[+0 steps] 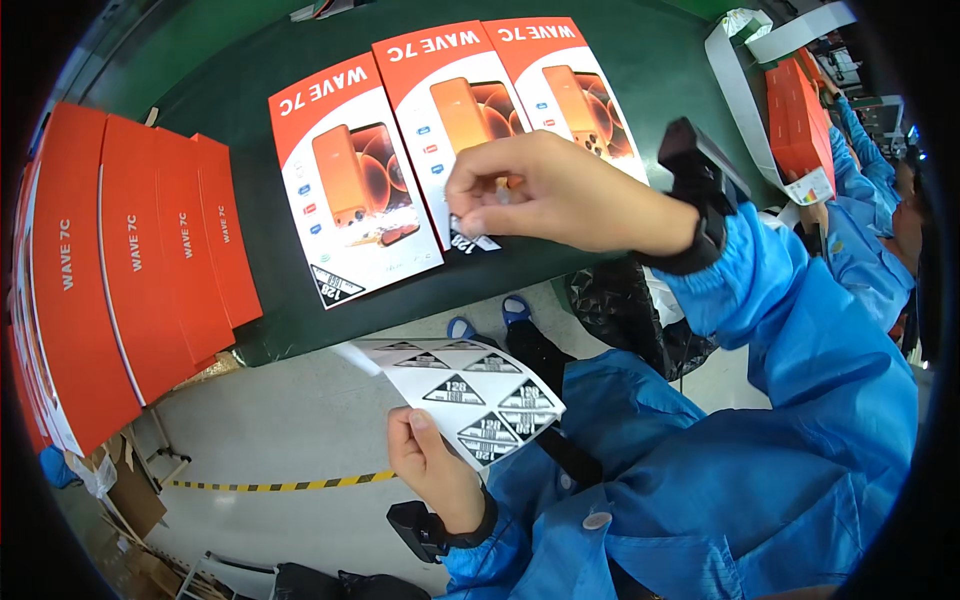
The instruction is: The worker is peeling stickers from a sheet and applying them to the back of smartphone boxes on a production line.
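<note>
- The right hand (pixel 560 190) is reaching over the tabletop (pixel 640 60), its fingertips pinched on a small black-and-white triangular sticker (pixel 470 240) and pressing it onto the lower corner of the middle box (pixel 450 120).
- The left hand (pixel 432 465) is hanging below the tabletop edge, thumb and fingers clamped on the lower edge of a white sticker sheet (pixel 465 385) that is carrying several more triangular stickers.
- Three flat phone boxes are lying side by side on the green tabletop: the left box (pixel 345 180) is already wearing its triangle in the lower corner, the middle one is getting its own now, and the right box (pixel 565 85) is showing no sticker that I can make out, though the hand is covering its lower part.
- Judging from this, roughly a third of the row is done, one box is in hand and one is probably left.
- A stack of orange boxes (pixel 120 260) is sitting at the far left.
- Another person in blue sleeves (pixel 860 190) is working at the right rim.
</note>
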Demonstrator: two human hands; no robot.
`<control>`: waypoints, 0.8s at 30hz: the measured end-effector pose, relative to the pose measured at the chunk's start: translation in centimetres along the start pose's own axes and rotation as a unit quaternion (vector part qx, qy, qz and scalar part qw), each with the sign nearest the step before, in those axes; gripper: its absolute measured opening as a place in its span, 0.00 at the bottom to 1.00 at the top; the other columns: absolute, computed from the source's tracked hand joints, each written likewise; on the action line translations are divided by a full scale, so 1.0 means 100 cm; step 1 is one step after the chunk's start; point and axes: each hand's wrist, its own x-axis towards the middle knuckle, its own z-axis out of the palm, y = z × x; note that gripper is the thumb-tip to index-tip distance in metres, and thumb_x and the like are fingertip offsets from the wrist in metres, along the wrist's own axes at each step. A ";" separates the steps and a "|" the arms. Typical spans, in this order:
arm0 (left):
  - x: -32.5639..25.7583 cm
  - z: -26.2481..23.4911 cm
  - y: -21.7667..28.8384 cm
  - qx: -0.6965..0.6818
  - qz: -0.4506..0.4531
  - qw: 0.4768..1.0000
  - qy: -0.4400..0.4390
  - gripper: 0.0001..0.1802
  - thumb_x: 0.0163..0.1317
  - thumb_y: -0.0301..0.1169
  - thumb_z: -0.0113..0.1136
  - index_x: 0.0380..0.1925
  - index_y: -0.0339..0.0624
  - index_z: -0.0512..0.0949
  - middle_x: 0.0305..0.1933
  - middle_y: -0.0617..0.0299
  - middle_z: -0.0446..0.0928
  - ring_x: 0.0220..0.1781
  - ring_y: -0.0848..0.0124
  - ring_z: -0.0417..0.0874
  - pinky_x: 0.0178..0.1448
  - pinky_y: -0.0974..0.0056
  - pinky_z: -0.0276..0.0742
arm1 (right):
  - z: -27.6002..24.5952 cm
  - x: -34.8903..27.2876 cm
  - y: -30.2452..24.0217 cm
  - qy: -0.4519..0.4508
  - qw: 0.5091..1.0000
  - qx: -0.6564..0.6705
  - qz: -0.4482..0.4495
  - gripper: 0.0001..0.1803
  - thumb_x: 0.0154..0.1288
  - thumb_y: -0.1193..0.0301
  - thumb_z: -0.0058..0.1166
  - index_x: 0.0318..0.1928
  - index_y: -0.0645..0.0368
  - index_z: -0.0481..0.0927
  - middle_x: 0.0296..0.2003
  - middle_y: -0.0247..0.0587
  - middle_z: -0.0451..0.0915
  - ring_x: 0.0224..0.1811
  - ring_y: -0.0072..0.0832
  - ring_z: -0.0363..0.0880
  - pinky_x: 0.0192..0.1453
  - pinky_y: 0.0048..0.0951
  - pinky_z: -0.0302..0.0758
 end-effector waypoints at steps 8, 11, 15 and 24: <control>-0.002 0.003 -0.008 -0.018 -0.016 1.000 -0.017 0.12 0.61 0.33 0.43 0.23 0.36 0.64 0.23 0.65 0.66 0.26 0.82 0.62 0.32 0.76 0.60 | -0.005 0.014 0.014 -0.037 0.998 -0.040 0.014 0.05 0.55 0.72 0.51 0.28 0.60 0.71 0.19 0.27 0.68 0.22 0.14 0.62 0.27 0.18 0.61; 0.000 0.002 -0.011 -0.016 -0.008 1.000 -0.015 0.12 0.62 0.33 0.43 0.24 0.36 0.64 0.23 0.64 0.67 0.25 0.82 0.63 0.31 0.76 0.61 | -0.008 0.016 0.012 -0.050 0.998 -0.033 0.019 0.05 0.54 0.72 0.51 0.28 0.60 0.71 0.19 0.28 0.68 0.22 0.14 0.62 0.27 0.18 0.61; -0.001 0.007 -0.008 -0.026 -0.020 0.999 -0.022 0.12 0.62 0.32 0.42 0.24 0.36 0.64 0.23 0.64 0.67 0.25 0.82 0.63 0.31 0.77 0.61 | -0.007 0.017 0.012 -0.060 0.997 -0.039 0.009 0.04 0.53 0.74 0.50 0.28 0.60 0.71 0.19 0.28 0.68 0.22 0.15 0.62 0.28 0.18 0.61; 0.001 0.007 -0.009 -0.014 -0.030 0.999 -0.039 0.11 0.62 0.32 0.42 0.24 0.36 0.64 0.23 0.65 0.67 0.26 0.82 0.62 0.31 0.77 0.61 | -0.003 0.014 0.014 -0.032 0.997 -0.074 -0.008 0.03 0.53 0.76 0.50 0.27 0.61 0.70 0.19 0.32 0.68 0.23 0.18 0.64 0.28 0.19 0.64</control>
